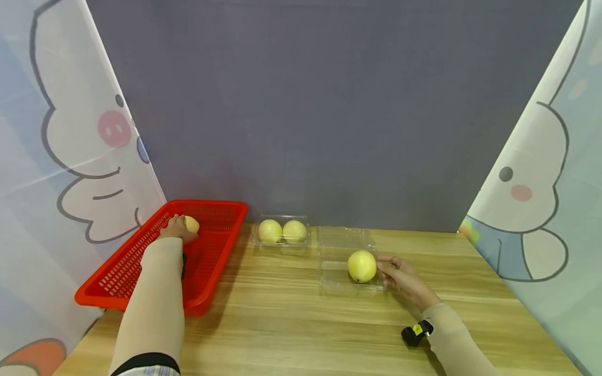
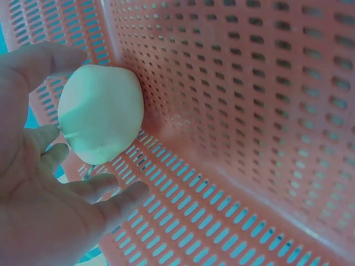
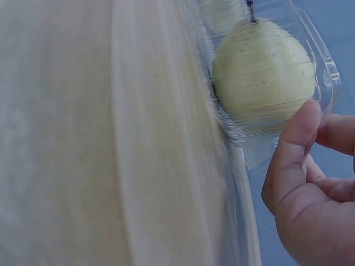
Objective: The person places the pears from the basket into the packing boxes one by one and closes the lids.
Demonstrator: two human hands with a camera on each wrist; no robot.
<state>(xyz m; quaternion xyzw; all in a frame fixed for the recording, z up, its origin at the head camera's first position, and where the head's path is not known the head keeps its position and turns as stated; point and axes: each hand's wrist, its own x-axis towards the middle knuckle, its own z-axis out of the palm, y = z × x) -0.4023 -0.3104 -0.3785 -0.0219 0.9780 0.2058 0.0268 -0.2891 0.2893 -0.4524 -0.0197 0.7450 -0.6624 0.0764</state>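
Note:
In the red basket (image 1: 207, 308), my left hand (image 1: 177, 230) reaches beside a pale yellow pear (image 1: 192, 224). The left wrist view shows the fingers spread around this pear (image 2: 102, 113); whether they bear on it is hard to tell. My right hand (image 1: 406, 279) pinches the right edge of an open clear plastic box (image 1: 331, 274) between thumb and forefinger. One yellow pear (image 1: 361, 266) sits in that box's right half. Close up in the right wrist view, the pear (image 3: 263, 75) shows a dark stem and lies behind the clear wall.
A lidded clear box (image 1: 261, 239) holding two pears (image 1: 294, 231) stands at the back, between the basket and the open box. The open box's lid (image 1: 345, 237) lies back toward the grey wall (image 1: 301, 115). Cartoon-printed sheets (image 1: 517, 230) flank the wooden table (image 1: 282, 334).

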